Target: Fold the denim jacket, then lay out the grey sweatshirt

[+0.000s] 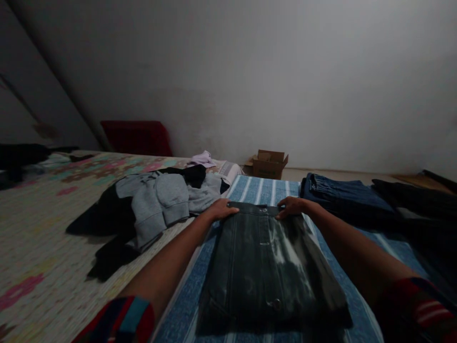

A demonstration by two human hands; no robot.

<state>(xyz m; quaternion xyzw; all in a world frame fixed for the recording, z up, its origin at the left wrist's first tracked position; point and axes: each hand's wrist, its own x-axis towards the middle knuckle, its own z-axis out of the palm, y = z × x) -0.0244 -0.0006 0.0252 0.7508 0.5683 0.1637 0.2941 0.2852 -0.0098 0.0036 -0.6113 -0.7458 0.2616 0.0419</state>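
Observation:
A dark grey-green denim jacket (250,267) with whitish faded streaks and a buttoned front lies folded in front of me on a blue striped cloth (262,188). At its far left corner, my left hand (222,209) is closed on the edge, thumb on top. My right hand (293,206) pinches the far edge near the right corner, its thumb and finger on the fabric. The undersides of both grips are hidden. The jacket's near edge is dark and somewhat blurred.
Left of the jacket, a loose heap of grey and black clothes (160,200) lies on a flowered bedspread (32,238). Folded blue jeans (342,193) and dark garments (421,200) are on the right. An open cardboard box (269,164) stands by the wall, with a red object (137,137) farther left.

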